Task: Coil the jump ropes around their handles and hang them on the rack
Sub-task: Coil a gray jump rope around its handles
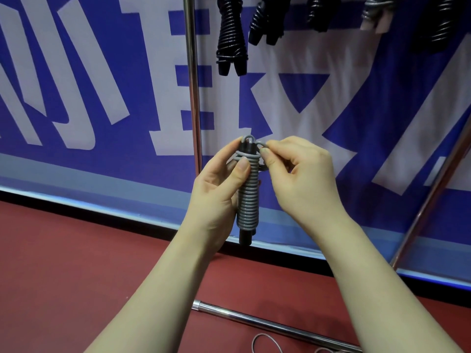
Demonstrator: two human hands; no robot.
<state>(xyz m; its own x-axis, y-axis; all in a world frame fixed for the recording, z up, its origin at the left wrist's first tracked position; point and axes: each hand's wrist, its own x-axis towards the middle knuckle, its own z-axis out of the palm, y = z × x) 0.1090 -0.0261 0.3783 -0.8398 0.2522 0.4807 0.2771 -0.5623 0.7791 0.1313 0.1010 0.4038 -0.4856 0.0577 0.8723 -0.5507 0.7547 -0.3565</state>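
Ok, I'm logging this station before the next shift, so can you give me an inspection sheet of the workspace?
Surface: red floor, with the rack base bar lying on it.
Job's things: grey jump rope coiled round black handles; coiled ropes hang at the top edge.
Clutter: nothing seen.
Hands: left hand grips the coil; right hand pinches its top loop.
Cables: loose cord on the floor.
Surroundings: blue-and-white banner, rack upright.

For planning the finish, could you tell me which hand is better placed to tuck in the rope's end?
Probably the right hand: it pinches the grey rope loop at the top, while the left hand grips the coiled handles.
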